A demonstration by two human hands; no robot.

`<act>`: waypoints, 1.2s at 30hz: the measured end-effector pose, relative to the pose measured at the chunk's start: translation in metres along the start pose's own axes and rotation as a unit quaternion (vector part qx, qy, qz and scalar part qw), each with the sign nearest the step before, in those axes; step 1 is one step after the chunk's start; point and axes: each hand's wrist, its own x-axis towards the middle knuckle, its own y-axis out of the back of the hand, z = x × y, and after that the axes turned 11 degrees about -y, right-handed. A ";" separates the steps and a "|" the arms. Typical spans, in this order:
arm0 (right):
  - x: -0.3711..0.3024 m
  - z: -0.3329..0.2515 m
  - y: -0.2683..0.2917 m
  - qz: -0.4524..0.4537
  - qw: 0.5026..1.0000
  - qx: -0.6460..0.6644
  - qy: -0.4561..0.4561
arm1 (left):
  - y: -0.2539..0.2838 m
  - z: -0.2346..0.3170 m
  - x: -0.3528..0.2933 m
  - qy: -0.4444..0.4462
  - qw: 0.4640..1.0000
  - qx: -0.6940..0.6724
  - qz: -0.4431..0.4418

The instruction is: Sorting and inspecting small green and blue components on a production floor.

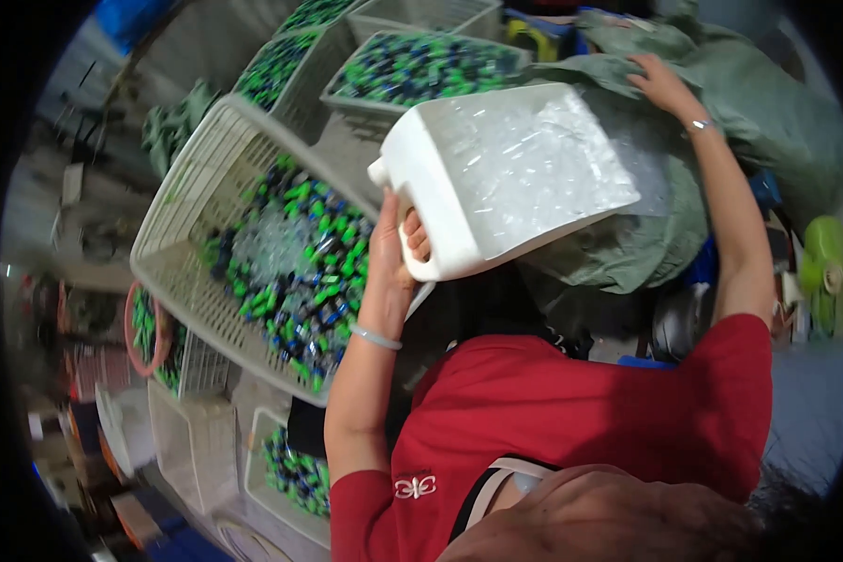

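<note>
My left hand (400, 239) is wrapped round the handle of a cut-open white plastic jug (434, 173). Heaped inside the jug are small clear plastic pieces (529, 164). The jug is tilted, its wide cut side facing the grey-green woven sack (646, 253) at the right. My right hand (663, 86) grips the upper edge of that sack, its fingertips partly hidden in the folds. To the left of the jug stands a big off-white slatted basket (183, 220). Green, blue and black small parts (323, 295) lie in it, with a patch of clear pieces (272, 245) on top.
More crates of green and blue parts stand behind, including a grey crate (370, 110). An off-white bin (192, 450) and a white tub (262, 459) sit at the lower left, near a pink-rimmed basket (164, 328). A light-green object (822, 258) is at the far right.
</note>
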 end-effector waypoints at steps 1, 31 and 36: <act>0.004 -0.002 0.001 0.008 1.000 -0.005 0.015 | 0.006 0.008 -0.007 -0.020 1.000 0.000 0.015; -0.019 -0.473 -0.081 -0.275 0.787 0.169 0.525 | 0.081 0.253 -0.189 -0.626 0.568 0.333 0.418; -0.035 -0.486 -0.076 -0.275 0.753 0.184 0.569 | 0.054 0.267 -0.200 -0.588 0.370 0.583 0.421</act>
